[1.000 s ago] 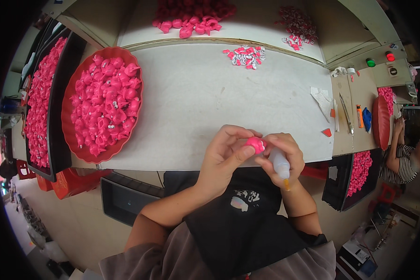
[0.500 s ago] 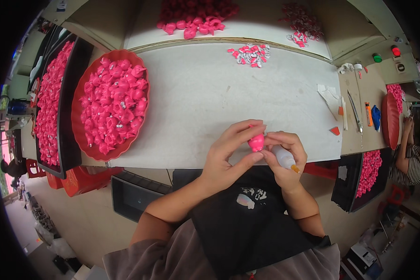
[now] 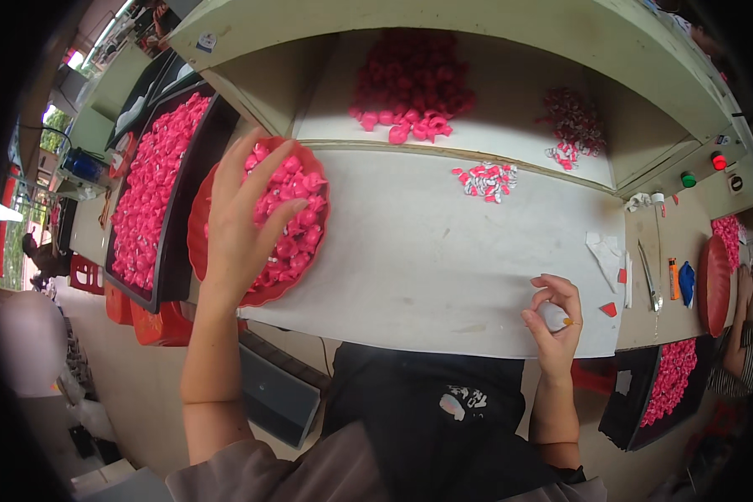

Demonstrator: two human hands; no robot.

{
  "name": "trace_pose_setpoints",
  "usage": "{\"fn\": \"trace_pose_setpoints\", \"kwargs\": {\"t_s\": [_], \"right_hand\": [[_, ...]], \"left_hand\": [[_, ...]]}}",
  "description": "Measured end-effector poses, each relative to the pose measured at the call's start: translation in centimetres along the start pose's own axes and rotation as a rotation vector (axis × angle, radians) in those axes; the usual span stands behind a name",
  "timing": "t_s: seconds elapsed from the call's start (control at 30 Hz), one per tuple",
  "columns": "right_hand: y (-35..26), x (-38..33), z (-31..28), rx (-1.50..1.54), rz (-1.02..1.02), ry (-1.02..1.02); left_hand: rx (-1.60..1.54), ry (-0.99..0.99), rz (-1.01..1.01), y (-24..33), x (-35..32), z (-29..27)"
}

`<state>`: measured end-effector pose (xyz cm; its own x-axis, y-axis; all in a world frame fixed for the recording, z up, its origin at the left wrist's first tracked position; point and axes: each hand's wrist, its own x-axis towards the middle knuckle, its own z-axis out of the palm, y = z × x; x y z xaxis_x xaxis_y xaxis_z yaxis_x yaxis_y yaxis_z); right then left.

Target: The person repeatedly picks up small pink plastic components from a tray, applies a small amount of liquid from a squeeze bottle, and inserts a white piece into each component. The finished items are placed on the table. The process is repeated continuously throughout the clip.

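Observation:
My left hand reaches over the red scalloped bowl, its fingers spread and no piece seen in them. The palm side is hidden from view. Small glossy pink molded pieces fill the bowl, some with tiny white spots. At the right of the white work surface, my right hand curls around a small white squeeze bottle with an amber tip, which points to the right. A small pile of flat pink-and-white parts lies at the far middle of the surface.
Left of the bowl stands a black tray full of pink pieces. A shelf at the back holds more pink heaps. Tweezers, an orange tube and a torn white sheet lie at the right. A person's arm shows beyond.
My left hand has left the middle and moved to the bowl, opening; the pink piece between the hands is no longer visible. My right hand has shifted right with the bottle. The view has turned.

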<state>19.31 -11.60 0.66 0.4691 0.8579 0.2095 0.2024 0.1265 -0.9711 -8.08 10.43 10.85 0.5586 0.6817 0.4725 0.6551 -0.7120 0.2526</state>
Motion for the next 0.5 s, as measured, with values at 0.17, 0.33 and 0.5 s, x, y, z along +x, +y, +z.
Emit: {"fn": "trace_pose_setpoints", "kwargs": {"t_s": [0.17,0.33,0.5], "right_hand": [[0.5,0.1,-2.4,0.031,-0.036,0.054],[0.8,-1.3,-3.2,0.200,-0.106,0.014],[1.8,-2.1,-4.7,0.165,-0.036,0.028]], "left_hand": [[-0.106,-0.239,0.334,3.9,11.6,9.5],[0.207,0.013,0.377,4.7,16.2,20.9],[0.171,0.024,0.338,4.1,16.5,21.4]]}}
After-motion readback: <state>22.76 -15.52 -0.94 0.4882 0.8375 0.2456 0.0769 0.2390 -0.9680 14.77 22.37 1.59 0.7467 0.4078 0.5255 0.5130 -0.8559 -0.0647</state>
